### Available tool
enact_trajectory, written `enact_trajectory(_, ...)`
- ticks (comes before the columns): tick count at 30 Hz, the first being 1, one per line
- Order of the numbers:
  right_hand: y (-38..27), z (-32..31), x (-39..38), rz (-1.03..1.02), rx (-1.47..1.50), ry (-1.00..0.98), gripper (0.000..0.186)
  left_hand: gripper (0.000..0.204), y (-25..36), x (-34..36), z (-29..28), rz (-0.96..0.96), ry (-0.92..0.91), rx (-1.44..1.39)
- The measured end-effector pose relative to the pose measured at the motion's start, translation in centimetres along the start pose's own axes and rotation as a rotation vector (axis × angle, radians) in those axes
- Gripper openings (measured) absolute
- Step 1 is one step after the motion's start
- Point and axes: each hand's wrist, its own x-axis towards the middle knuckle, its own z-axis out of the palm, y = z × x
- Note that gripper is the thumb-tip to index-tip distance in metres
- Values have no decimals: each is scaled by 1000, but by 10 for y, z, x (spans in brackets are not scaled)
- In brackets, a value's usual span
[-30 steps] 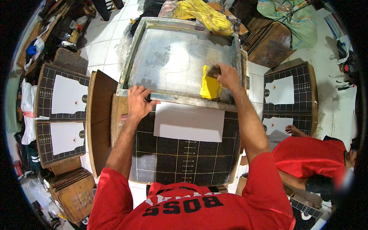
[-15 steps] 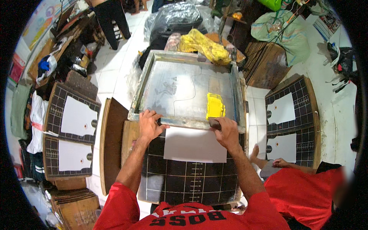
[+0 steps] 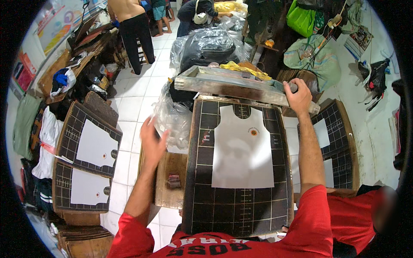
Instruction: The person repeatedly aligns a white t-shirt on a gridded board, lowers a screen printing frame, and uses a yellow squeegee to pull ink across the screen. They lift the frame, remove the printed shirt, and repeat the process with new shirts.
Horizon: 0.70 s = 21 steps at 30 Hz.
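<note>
The wooden screen frame (image 3: 232, 86) is lifted and tilted at the back of the black gridded board (image 3: 204, 215). My right hand (image 3: 297, 96) is closed at the frame's right end, around the edge and a dark block, apparently the squeegee handle. My left hand (image 3: 152, 139), slightly blurred, is open in the air left of the board, fingers apart and holding nothing. On the board lies a white shirt-shaped piece (image 3: 241, 159) with a small round orange emblem (image 3: 253, 132). The frame's inner face and the yellow ink are mostly hidden.
Gridded boards with white pieces stand left (image 3: 69, 142) and right (image 3: 344, 150). A red-clad co-worker (image 3: 350, 210) is low at my right. Other people (image 3: 135, 38) stand at the back by plastic-wrapped bundles (image 3: 202, 51). A wooden ledge (image 3: 165, 198) adjoins the middle board.
The screen frame has been raised backward, uncovering the white piece. My left hand has let go and moved left; my right hand has risen rightward with the frame. More of the background shows.
</note>
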Motion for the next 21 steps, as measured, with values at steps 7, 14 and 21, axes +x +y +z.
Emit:
enact_trajectory(7, 11, 4, 40, 66, -79, -88, 39, 41, -180, -200, -123, -1250, -309, -306)
enact_trajectory(14, 26, 8, 61, 227, -115, -220, 51, 35, -174, -221, -129, -1122, -178, -307)
enact_trajectory(21, 35, 11, 64, 182, -133, -183, 56, 33, -205, -239, -130, -785, -96, -197)
